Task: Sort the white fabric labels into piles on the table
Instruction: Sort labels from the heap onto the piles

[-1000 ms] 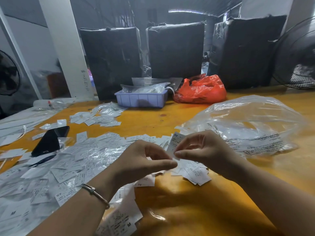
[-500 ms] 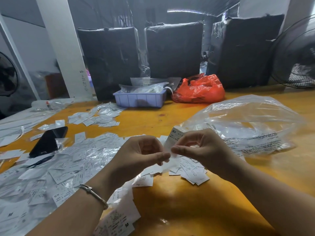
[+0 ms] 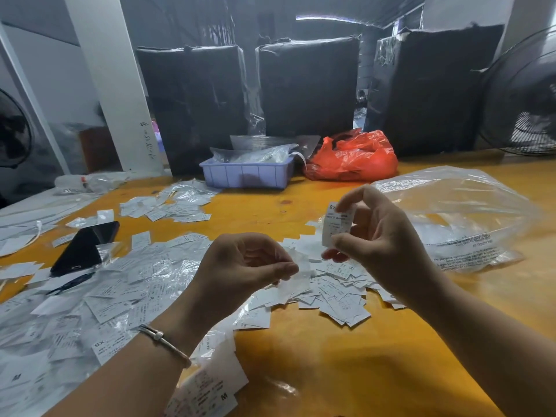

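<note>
My right hand (image 3: 380,233) pinches a white fabric label (image 3: 336,225) marked SX between thumb and forefinger, holding it upright above the table. My left hand (image 3: 240,266) hovers lower to the left and pinches a thin clear plastic sleeve (image 3: 296,270) at its fingertips. Below both hands lies a pile of white labels (image 3: 340,296). A wide heap of labels and clear sleeves (image 3: 99,299) covers the table's left side. A smaller label pile (image 3: 174,206) lies farther back.
The yellow table (image 3: 346,365) carries a black phone (image 3: 85,248), a large clear plastic bag (image 3: 463,218) at right, a purple tray (image 3: 246,174) and a red bag (image 3: 352,159) at the back. Black wrapped boxes (image 3: 307,85) stand behind. A fan (image 3: 523,94) stands far right.
My hands have moved apart. The right hand has risen with the SX label; the left hand has dropped left, keeping the clear sleeve.
</note>
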